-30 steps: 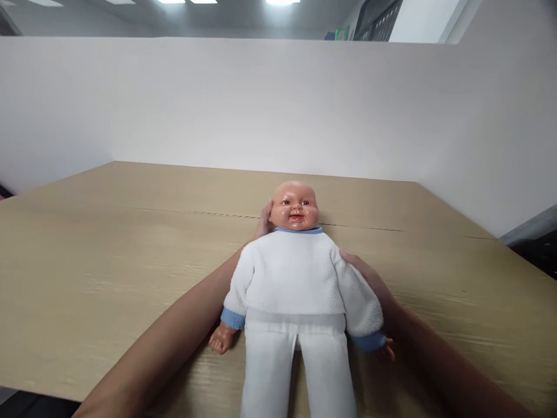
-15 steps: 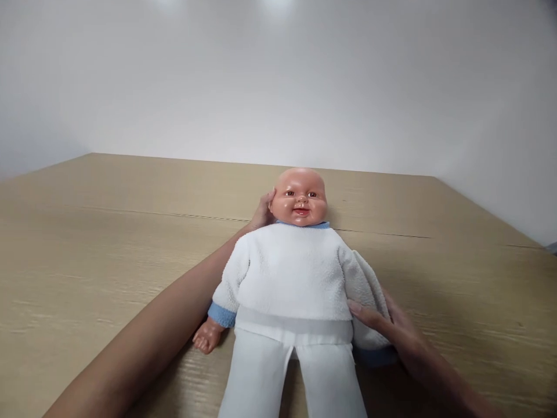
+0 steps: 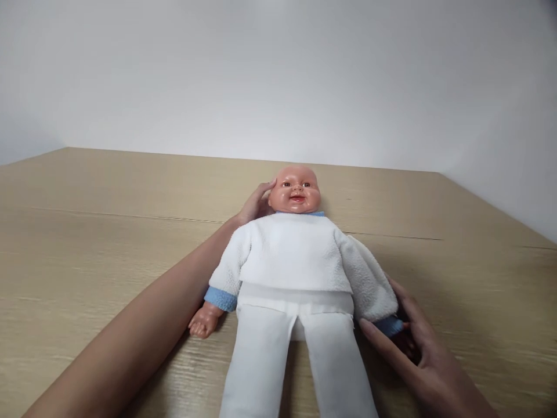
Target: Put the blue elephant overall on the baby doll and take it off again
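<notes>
A baby doll (image 3: 296,255) in a white fleece top with blue trim and white trousers lies face up on the table, its head at the far end. My left hand (image 3: 257,203) cups the side of the doll's head, with some fingers hidden behind it. On the other side, my right hand (image 3: 413,342) curls round the lower end of a white sleeve (image 3: 369,284), thumb in front and fingers behind the blue cuff (image 3: 389,326). The doll's hand by that cuff is mostly hidden. Its other arm (image 3: 204,319) rests beside my left forearm.
The wooden table (image 3: 108,238) spreads out around the doll, with a thin seam running across it. A plain pale wall (image 3: 278,87) rises behind the table's far edge.
My right hand has slid down the sleeve toward the cuff, which shows more. The sleeve angles further outward. My left hand stays at the head; the view has shifted slightly.
</notes>
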Motion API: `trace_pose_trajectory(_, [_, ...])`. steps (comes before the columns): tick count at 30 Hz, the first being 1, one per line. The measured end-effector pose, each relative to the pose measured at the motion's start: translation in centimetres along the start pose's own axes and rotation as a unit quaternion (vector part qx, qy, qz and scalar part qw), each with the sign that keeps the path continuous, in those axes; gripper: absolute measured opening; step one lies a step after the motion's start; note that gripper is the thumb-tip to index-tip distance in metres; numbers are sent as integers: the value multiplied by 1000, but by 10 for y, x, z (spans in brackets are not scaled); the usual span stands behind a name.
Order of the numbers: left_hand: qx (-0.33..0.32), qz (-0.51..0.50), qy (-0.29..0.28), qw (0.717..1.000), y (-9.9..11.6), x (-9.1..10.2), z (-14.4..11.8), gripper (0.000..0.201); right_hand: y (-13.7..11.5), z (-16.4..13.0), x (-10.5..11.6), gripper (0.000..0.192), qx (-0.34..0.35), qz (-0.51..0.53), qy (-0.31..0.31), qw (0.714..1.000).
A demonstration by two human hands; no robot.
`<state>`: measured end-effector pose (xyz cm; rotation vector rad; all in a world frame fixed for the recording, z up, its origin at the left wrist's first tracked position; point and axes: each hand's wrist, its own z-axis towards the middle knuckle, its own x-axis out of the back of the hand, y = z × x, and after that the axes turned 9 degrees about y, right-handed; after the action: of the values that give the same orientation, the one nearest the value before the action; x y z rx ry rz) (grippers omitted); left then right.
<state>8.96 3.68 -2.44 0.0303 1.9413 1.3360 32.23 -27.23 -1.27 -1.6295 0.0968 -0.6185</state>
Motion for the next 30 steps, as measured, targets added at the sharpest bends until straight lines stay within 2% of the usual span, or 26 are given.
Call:
trace_pose_trajectory(4, [-13,17,-15,1000,0,-6,0,66,1,-2,-2,91,-30,-2,2,1000])
trace_pose_trajectory(11, [-23,36,-16,999,-1,-10,-1,63,21,6,4,95,-16,-1,-34,999])
trace_pose_trajectory(20, [-24,60,17,998,-3,0,5,62,17,4,-2,92,8,-11,3,1000])
trace_pose_trajectory(30, [-9,67,-10,998,-3,-3,1,64,12,7,-3,84,40,-9,-12,999])
